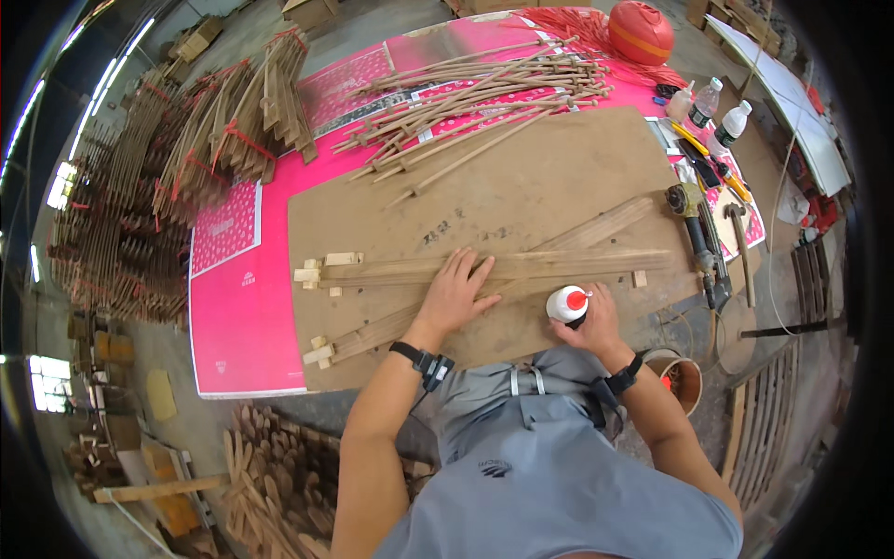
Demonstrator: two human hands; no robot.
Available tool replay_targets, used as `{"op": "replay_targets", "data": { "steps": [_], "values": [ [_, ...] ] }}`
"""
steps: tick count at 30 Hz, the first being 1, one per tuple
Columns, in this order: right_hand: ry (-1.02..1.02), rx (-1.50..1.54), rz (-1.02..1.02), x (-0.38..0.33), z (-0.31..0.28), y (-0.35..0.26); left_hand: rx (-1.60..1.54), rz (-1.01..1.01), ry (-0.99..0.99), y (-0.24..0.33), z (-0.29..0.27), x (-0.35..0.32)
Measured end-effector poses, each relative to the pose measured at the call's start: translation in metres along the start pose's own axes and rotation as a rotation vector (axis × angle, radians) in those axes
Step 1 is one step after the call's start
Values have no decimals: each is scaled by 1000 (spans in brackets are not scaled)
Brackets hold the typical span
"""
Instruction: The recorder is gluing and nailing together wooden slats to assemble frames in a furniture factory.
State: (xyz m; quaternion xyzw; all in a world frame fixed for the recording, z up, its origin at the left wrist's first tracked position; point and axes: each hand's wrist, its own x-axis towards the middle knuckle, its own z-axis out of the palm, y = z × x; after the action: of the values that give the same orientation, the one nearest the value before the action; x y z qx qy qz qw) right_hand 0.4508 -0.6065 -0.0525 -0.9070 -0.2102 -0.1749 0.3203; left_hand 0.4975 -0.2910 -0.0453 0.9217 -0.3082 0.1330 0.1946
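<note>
Resting across the upper slat (pixel 391 271), the left hand (pixel 453 296) has its grip spread, while the right hand (pixel 596 326) wraps its grip around the bottle (pixel 558 303) by the tabletop (pixel 372 222)'s near edge. Looks like a steadying step; next seems to call for a still slat and a controlled tilt.

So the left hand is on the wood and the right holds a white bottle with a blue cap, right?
Not quite: in the head view, the white bottle in the right hand has a red cap, not blue. The rest is right.
</note>
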Motion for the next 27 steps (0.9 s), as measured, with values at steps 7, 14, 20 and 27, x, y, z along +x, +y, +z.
{"op": "replay_targets", "data": {
  "steps": [7, 14, 20, 27],
  "values": [
    [-51, -27, 44, -1, -3, 4, -27, -32, -5, 1, 1, 5],
    [41, -21, -57, 5, -4, -5, -9, -95, -68, 9, -8, -6],
    [-3, 31, -28, -1, -5, 4, 114, -220, -93, 15, -22, -34],
    [44, 87, 25, 4, -59, 49, 253, -423, -53, 16, -66, -138]
  ]
}}
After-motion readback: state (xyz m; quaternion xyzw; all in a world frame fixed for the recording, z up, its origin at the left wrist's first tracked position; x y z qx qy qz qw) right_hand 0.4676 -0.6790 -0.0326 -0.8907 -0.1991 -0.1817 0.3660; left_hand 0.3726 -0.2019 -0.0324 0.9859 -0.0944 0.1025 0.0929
